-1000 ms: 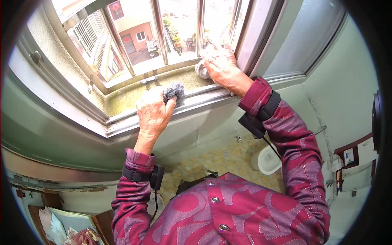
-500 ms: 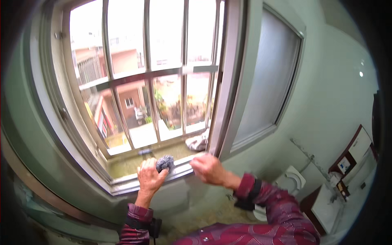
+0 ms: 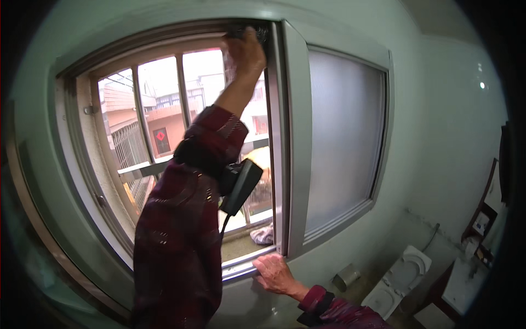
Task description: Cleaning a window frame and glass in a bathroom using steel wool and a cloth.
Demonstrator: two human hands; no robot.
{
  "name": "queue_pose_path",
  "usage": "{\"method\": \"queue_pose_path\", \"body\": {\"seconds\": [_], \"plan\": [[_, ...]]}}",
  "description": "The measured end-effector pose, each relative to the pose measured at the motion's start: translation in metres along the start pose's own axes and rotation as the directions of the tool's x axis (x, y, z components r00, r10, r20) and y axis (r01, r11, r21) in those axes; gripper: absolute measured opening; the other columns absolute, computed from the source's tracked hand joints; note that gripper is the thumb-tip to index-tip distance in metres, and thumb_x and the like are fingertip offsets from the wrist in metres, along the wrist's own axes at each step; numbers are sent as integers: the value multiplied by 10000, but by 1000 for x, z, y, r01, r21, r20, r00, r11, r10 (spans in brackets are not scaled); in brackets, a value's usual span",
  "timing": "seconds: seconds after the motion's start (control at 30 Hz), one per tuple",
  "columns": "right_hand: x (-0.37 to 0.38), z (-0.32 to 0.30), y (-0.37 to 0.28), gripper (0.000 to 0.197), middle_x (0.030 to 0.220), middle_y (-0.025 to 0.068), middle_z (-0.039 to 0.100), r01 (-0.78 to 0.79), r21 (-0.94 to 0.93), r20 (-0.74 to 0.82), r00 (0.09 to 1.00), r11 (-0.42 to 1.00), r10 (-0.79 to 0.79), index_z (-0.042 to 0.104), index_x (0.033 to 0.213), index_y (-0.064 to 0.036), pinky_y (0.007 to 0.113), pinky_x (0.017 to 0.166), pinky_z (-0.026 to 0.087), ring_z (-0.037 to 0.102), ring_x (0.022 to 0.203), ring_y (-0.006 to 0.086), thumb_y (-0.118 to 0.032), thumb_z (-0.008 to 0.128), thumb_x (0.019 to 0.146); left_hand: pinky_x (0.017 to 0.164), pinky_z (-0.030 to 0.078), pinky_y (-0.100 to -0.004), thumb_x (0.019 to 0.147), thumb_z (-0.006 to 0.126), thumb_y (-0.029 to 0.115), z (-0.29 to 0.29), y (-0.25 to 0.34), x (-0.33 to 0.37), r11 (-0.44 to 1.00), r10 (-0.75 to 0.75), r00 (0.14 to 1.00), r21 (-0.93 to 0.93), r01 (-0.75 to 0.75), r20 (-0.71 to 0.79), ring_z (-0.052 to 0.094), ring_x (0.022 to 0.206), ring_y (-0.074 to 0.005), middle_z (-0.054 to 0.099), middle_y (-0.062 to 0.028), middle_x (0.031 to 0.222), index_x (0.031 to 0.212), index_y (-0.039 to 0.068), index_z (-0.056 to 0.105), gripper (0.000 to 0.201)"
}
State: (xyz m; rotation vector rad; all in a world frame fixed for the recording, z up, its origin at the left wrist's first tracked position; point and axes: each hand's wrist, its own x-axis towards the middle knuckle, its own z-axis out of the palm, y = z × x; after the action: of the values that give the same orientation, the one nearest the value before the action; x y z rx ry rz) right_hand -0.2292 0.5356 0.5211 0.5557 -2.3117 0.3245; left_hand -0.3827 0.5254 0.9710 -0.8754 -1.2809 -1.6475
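Frosted glass, smooth metal frame

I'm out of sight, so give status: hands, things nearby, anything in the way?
Left hand at top frame, grip unclear. Right hand at lower track. Crumpled cloth on ledge. Left sleeve hides some bars.

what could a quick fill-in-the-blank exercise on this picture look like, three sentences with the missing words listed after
1. The left hand is raised to the ____ of the window frame, while the right hand is at the bottom track.
2. The pane beside the metal bars is not clear but ____ glass.
3. A crumpled cloth lies on the ledge, nearer its ____ end than its left end.

Missing words: top; frosted; right
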Motion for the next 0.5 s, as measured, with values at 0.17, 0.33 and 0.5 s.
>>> {"method": "queue_pose_path", "body": {"seconds": [0.17, 0.33, 0.5], "plan": [[1, 11, 3, 476, 1003, 83, 501, 4, 34, 31, 1000, 999, -5, 484, 1089, -67, 383, 882, 319, 483, 984, 233, -208, 660, 670, 667, 428, -496, 922, 373, 223, -22, -79, -54, 868, 425, 863, 148, -474, 273, 571, 834, -408, 560, -232, 951, 990, 3, 453, 243], [-1, 11, 13, 463, 980, 81, 495, 6, -49, 5, 1000, 999, -5, 496, 1065, -57, 397, 852, 305, 480, 960, 231, -269, 665, 690, 609, 439, -498, 905, 360, 140, -69, -101, -218, 686, 499, 765, 353, -636, 408, 515, 625, -385, 497, -238, 845, 971, -20, 467, 204], [-4, 12, 12, 450, 957, 71, 496, 12, -67, -13, 1000, 998, -13, 504, 1050, -67, 395, 850, 306, 481, 957, 216, -297, 667, 699, 702, 446, -515, 882, 387, 254, -114, -84, -282, 900, -401, 707, 396, 185, 583, 571, 744, -416, 549, -270, 914, 1050, -38, 468, 346]]}}
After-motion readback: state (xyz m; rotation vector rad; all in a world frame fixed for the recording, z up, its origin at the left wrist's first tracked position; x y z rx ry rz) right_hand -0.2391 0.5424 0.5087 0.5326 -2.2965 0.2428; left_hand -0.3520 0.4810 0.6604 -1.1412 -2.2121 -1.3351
